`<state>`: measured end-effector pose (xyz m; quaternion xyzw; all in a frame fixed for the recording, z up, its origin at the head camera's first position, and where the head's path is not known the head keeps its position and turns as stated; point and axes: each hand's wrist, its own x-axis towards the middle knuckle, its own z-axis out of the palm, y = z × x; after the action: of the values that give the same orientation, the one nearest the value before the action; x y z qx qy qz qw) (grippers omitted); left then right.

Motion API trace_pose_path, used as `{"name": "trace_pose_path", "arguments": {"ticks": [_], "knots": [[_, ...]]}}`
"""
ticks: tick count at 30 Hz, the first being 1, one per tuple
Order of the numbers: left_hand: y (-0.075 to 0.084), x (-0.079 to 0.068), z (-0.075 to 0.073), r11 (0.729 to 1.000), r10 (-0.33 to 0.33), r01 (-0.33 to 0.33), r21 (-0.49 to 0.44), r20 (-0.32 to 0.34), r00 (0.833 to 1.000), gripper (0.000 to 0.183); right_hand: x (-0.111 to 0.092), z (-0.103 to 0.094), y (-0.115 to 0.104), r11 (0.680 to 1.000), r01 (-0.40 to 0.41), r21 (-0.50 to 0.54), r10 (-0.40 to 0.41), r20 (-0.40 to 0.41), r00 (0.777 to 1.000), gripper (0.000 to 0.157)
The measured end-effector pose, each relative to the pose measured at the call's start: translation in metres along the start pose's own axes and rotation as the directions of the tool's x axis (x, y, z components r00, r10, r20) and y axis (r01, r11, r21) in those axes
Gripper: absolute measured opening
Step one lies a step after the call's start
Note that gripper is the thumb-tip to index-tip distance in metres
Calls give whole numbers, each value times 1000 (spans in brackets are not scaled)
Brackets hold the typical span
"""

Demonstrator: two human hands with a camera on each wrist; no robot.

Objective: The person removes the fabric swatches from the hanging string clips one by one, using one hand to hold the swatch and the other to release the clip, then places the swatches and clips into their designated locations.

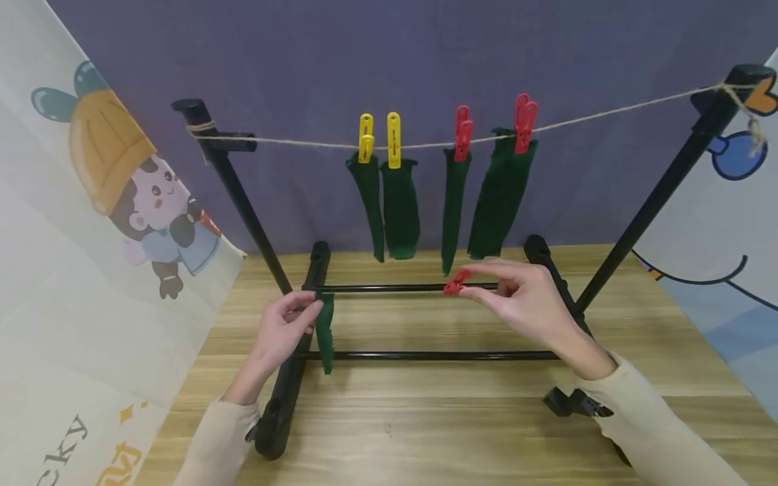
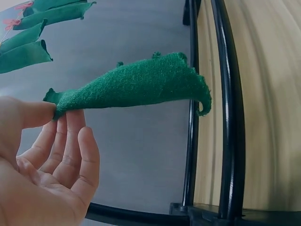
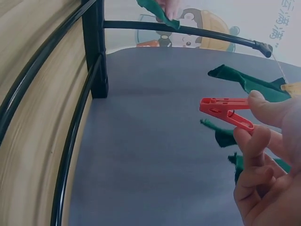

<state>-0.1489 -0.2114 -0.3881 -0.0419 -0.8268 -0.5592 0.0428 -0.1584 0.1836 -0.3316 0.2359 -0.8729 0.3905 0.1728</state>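
My left hand (image 1: 290, 325) pinches one end of a green cloth piece (image 2: 136, 82) between thumb and fingers, and the cloth hangs down beside the rack's left upright. In my right hand (image 1: 525, 297) a red clothespin (image 3: 225, 110) is held between thumb and fingers, low in front of the hanging cloths. Above, a twine line (image 1: 292, 142) carries several green cloths (image 1: 401, 209). Two yellow clothespins (image 1: 394, 140) grip the cloths on the left; red clothespins (image 1: 463, 135) grip those on the right.
A black rack stands on the wood-grain table (image 1: 389, 418), with two uprights (image 1: 656, 202) and two low crossbars (image 1: 425, 356). Behind it hangs a blue-grey backdrop (image 1: 316, 61). A small black part (image 1: 565, 402) sits by my right sleeve. Cartoon-printed sheets (image 1: 61, 270) flank both sides.
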Motion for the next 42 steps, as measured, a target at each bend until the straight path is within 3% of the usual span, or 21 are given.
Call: {"name": "trace_pose_path", "arguments": {"ticks": [9, 14, 26, 35, 42], "knots": [[-8, -11, -9, 999, -24, 23, 38, 33, 999, 31, -15, -4, 9, 997, -73, 10, 73, 2, 997, 32], [-12, -17, -14, 995, -85, 82, 49, 46, 995, 34, -25, -6, 16, 996, -76, 37, 77, -16, 997, 33], [-25, -27, -19, 977, -188, 174, 119, 112, 976, 37, -41, -11, 30, 980, -195, 37, 194, 14, 981, 32], [-34, -34, -25, 975, -177, 148, 167, 173, 969, 39, -49, -12, 40, 978, -205, 38, 205, 12, 979, 33], [-40, -36, -26, 969, -194, 147, 201, 238, 952, 32, -58, -13, 50, 967, -255, 25, 253, 53, 966, 33]]}}
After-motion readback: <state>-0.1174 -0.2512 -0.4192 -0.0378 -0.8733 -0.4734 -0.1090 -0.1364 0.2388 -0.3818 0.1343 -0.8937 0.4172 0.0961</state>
